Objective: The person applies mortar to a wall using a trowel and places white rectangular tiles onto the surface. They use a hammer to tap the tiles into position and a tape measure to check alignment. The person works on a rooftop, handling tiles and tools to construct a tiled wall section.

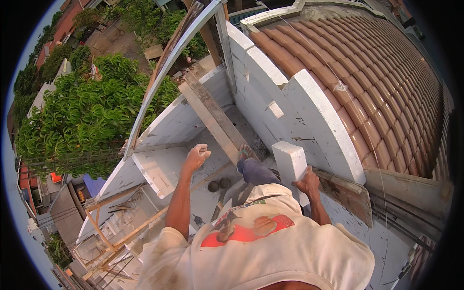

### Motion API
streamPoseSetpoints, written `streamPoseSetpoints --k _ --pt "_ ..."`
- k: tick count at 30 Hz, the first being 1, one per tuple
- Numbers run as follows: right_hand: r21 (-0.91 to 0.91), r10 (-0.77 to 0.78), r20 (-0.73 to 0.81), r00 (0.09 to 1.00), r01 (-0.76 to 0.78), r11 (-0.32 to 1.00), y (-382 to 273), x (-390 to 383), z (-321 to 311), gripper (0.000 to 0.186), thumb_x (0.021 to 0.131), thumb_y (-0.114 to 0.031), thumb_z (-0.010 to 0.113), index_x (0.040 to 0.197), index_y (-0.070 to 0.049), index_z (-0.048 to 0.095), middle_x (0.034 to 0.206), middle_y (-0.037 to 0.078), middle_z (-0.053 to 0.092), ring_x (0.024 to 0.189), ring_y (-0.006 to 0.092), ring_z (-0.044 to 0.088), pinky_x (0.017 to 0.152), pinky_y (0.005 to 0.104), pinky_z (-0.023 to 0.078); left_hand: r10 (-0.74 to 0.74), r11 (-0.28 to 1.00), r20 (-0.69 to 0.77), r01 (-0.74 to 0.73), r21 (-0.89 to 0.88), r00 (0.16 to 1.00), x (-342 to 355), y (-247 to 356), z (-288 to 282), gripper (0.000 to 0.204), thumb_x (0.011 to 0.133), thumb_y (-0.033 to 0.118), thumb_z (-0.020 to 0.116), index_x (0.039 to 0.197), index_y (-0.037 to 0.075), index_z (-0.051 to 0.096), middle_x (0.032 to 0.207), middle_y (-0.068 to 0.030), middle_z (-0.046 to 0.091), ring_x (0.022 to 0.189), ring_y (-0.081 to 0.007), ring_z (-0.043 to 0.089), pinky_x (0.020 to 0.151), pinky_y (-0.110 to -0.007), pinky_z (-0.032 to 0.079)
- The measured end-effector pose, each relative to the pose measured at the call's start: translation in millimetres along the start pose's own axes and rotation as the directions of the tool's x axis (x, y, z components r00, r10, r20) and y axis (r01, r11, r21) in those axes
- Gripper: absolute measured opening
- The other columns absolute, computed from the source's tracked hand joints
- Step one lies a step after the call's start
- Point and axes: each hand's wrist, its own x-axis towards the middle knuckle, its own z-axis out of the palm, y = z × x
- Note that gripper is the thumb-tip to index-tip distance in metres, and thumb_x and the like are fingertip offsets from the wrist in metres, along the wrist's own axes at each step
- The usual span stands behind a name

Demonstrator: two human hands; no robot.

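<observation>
A white lightweight concrete block point(289, 158) stands on end at my right side, close to the inner face of the block wall point(316, 113). My right hand point(308, 181) grips its lower right edge, fingers bent against it. Out to the left, my left hand point(197, 155) hangs in the air over the room below, fingers curled into a loose fist with nothing visible in it. My sandalled foot point(244, 153) rests on the near end of the wooden planks point(212, 113) that span the gap between two walls.
Brown glazed roof tiles point(357, 72) slope beyond the wall, with a thin string point(350, 99) stretched over them. A curved-looking metal beam point(164, 72) rises at left. Two dark buckets point(218, 185) sit far below. A weathered board point(340, 191) lies along the wall at right.
</observation>
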Motion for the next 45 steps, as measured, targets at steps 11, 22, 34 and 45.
streamPoseSetpoints --k 11,22,34,45 --pt "0.495 -0.210 -0.298 0.931 0.339 0.800 -159.1 4.7 -92.9 0.092 0.055 -0.028 0.094 0.131 0.000 0.051 0.112 0.022 0.071 0.101 0.0354 0.072 0.094 0.0431 0.055 0.304 0.943 0.442 -0.334 -0.012 0.844 72.6 130.9 19.4 0.117 0.061 0.031 0.094 0.155 -0.002 0.033 0.154 -0.0235 0.046 0.141 -0.0362 0.047 0.118 -0.045 0.037" --pt "0.700 0.064 -0.413 0.909 0.271 0.661 -197.0 10.1 -72.1 0.099 0.051 -0.034 0.095 0.134 0.000 0.052 0.116 0.021 0.071 0.106 0.0351 0.070 0.097 0.0403 0.052 0.133 0.971 0.775 -0.236 0.022 0.618 170.5 250.1 0.6 0.091 0.058 0.016 0.097 0.139 0.003 0.056 0.130 -0.0135 0.067 0.121 -0.0275 0.062 0.108 -0.042 0.048" --pt "0.846 0.334 -0.037 0.942 0.207 -0.491 -225.6 -21.9 54.1 0.101 0.050 -0.011 0.098 0.139 0.003 0.052 0.127 0.016 0.066 0.120 0.0274 0.061 0.106 0.0421 0.047 0.081 0.761 0.995 -0.648 -0.023 0.061 202.8 289.6 57.0 0.116 0.058 0.040 0.101 0.144 -0.004 0.037 0.133 -0.0172 0.058 0.120 -0.0268 0.059 0.100 -0.042 0.050" --pt "0.787 0.586 0.125 0.800 0.280 -0.550 -217.0 66.3 285.9 0.085 0.068 -0.021 0.093 0.140 0.003 0.054 0.131 0.020 0.064 0.119 0.0308 0.063 0.102 0.0436 0.050 -0.068 0.085 0.969 -0.967 0.241 0.236 155.0 261.1 149.8 0.099 0.063 0.035 0.094 0.138 -0.004 0.042 0.122 -0.0231 0.059 0.110 -0.0390 0.063 0.092 -0.048 0.052"
